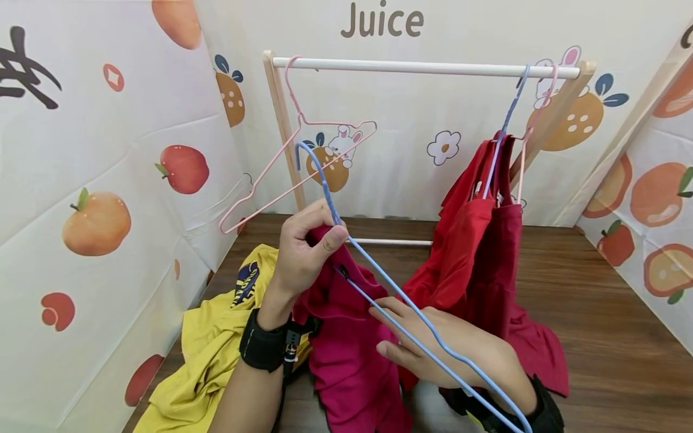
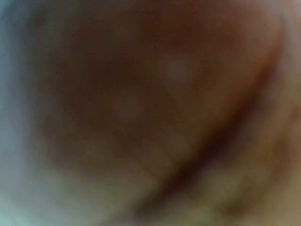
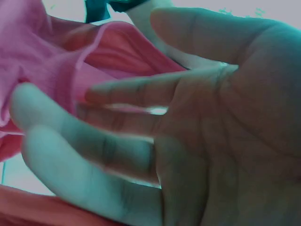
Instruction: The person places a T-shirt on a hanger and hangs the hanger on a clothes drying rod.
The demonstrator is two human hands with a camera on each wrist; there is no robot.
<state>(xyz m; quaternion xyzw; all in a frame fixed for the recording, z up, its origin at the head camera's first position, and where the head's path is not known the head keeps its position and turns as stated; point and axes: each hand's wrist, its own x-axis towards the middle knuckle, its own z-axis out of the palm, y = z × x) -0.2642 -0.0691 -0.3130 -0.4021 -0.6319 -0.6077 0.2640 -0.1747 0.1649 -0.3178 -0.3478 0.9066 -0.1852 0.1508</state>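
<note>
In the head view my left hand (image 1: 305, 246) grips a magenta garment (image 1: 354, 355) by its upper edge, with the thumb at the neck of a blue wire hanger (image 1: 428, 319). The hanger's hook points up and left; one end is inside the garment and the other slants down to the right, over my right forearm. My right hand (image 1: 419, 343) lies behind the hanger wires with fingers extended, its fingertips at the garment. In the right wrist view the palm and spread fingers show, with nothing gripped. The left wrist view is too blurred to read.
A rack with a white rail (image 1: 422, 67) stands behind. From it hang a bare pink hanger (image 1: 271, 162) at left and red garments (image 1: 460, 252) on hangers at right. A yellow shirt (image 1: 216, 337) lies crumpled on the brown wooden tabletop (image 1: 606, 337), left of my left forearm.
</note>
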